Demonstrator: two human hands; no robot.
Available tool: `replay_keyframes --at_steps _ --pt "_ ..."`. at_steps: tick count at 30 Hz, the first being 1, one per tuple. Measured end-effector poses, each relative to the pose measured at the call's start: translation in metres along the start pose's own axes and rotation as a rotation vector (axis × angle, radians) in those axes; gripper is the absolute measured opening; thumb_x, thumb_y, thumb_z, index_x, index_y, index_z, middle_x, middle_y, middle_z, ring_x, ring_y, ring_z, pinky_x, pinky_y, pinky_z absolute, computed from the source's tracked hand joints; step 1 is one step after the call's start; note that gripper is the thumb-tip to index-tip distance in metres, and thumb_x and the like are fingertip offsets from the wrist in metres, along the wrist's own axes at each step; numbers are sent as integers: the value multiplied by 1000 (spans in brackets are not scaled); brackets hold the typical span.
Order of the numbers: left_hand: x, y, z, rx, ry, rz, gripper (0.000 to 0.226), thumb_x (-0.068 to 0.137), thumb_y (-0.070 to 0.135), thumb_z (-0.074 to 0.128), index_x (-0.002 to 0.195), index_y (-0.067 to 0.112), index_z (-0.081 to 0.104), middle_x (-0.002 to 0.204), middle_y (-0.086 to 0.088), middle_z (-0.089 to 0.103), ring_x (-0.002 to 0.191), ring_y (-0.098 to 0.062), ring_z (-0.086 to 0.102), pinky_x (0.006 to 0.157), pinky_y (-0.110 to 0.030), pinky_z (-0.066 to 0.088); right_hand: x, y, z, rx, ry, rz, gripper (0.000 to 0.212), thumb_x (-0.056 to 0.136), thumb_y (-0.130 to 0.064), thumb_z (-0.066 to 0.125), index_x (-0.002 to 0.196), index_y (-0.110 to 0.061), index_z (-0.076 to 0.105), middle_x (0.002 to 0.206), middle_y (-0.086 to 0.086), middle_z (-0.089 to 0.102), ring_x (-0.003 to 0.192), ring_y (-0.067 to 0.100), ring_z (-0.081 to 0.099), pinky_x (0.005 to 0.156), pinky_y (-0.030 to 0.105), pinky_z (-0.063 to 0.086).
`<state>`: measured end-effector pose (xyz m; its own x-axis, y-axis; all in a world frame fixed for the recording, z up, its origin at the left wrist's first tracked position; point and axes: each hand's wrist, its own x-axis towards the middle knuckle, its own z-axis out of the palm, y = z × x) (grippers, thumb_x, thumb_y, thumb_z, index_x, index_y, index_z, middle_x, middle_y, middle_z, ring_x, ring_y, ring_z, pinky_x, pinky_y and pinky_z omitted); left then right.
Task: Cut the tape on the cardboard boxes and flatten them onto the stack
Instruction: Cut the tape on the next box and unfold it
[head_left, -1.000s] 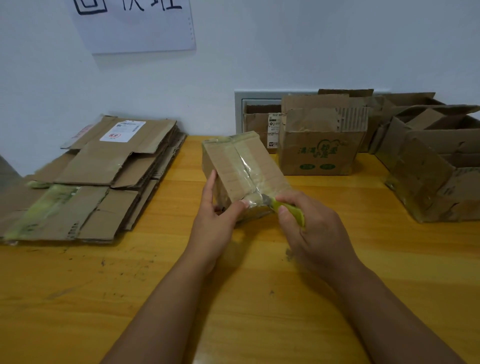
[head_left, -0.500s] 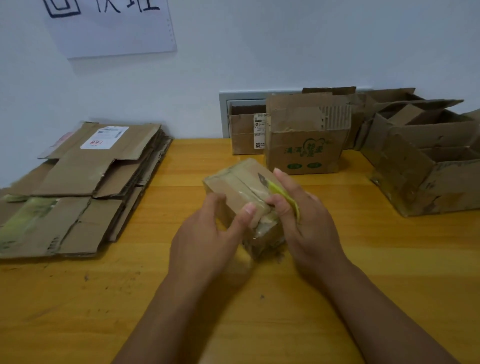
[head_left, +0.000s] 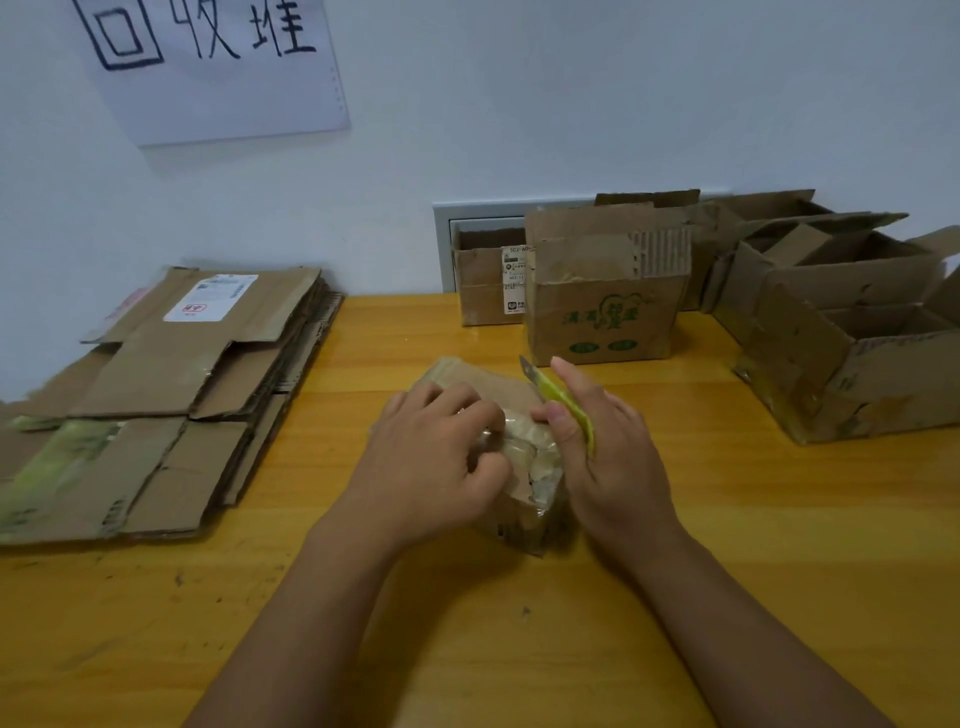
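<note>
1. Box (head_left: 483, 387) — small, wrapped in glossy tape, at mid-table between both hands, resting on the table (head_left: 675, 545); its near end looks crumpled.
2. Left hand (head_left: 426, 462) — fingers curled over the box top, gripping it at the taped seam.
3. Right hand (head_left: 608, 457) — holds the knife (head_left: 558, 397), a yellow-green cutter, between thumb and fingers; blade points up and away, clear of the cardboard; the palm lies against the box's right side.
4. Stack (head_left: 156, 384) — flattened boxes at far left, well apart from the hands; a labelled sheet lies on top.
5. Waiting boxes (head_left: 602, 312) — several open, uncut, along the wall at right.
6. Step in hand, as judged — tape appears slit or nearly so; the box is being pulled open for flattening.
7. Next move calls for keeping the blade turned away from the left fingers, spreading the flaps, pressing the box flat, then carrying it left to the stack.
</note>
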<state>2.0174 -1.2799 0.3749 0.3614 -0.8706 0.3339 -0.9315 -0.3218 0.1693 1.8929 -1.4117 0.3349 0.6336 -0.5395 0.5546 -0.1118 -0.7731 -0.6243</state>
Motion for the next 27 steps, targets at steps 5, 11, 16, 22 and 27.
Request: replay_keyframes --at_steps 5,11,16,22,27 --pt "18 5 5 53 -72 -45 42 73 58 20 86 27 46 87 12 42 90 -14 31 79 -30 25 -1 2 -5 94 -83 88 54 97 -59 29 147 -40 35 124 -14 67 127 16 50 98 37 44" --pt "13 6 10 -44 121 -21 25 77 44 34 81 20 42 81 7 42 81 -15 35 68 -31 27 1 0 -7 198 -55 81 45 101 -53 36 140 -32 44 106 -22 71 91 2 62 76 31 50" --pt "4 9 9 -72 191 -43 21 78 39 38 81 20 46 78 8 44 75 -13 36 62 -29 22 3 -5 -10 477 25 178 15 100 -35 52 113 -31 57 90 -9 75 89 3 68 77 24 54" --pt "2 10 11 -99 230 -77 22 79 36 36 82 20 50 75 9 46 71 -11 39 59 -17 27 10 -6 -19 659 112 310 15 87 -17 66 79 -4 67 58 1 57 58 19 53 57 38 46" --pt "2 10 12 -120 260 -90 21 78 35 35 81 20 50 73 9 46 69 -10 37 58 -15 25 8 -7 -17 633 -6 248 19 96 -9 60 80 1 61 59 -2 52 57 15 49 53 29 42"
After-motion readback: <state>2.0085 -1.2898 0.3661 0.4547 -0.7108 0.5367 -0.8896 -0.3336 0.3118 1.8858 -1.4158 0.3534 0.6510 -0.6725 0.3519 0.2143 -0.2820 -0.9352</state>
